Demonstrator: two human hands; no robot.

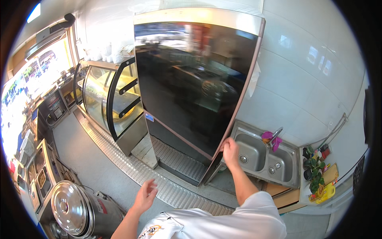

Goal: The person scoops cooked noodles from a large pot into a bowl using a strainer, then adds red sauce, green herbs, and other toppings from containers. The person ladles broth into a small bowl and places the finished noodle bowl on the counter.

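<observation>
In front of me stands a tall appliance cabinet with a dark, reflective glass door (191,89) in a pinkish metal frame. My right hand (230,151) is at the lower right edge of this door, its fingers curled against the frame and partly hidden. The door looks closed, though its far edges are hard to judge. My left hand (146,192) hangs over the floor with fingers loosely apart and nothing in it. Below it runs a strip of perforated metal drain cover (182,194). A stainless steel double sink (250,148) is just right of my right hand.
Left of the cabinet is a curved glass display case (98,92) with trays inside. A large lidded steel pot (70,207) stands at lower left beside food containers (40,176). Purple cloths (273,140) hang at the faucet. A leafy plant (316,173) and yellow jug (326,192) sit at right.
</observation>
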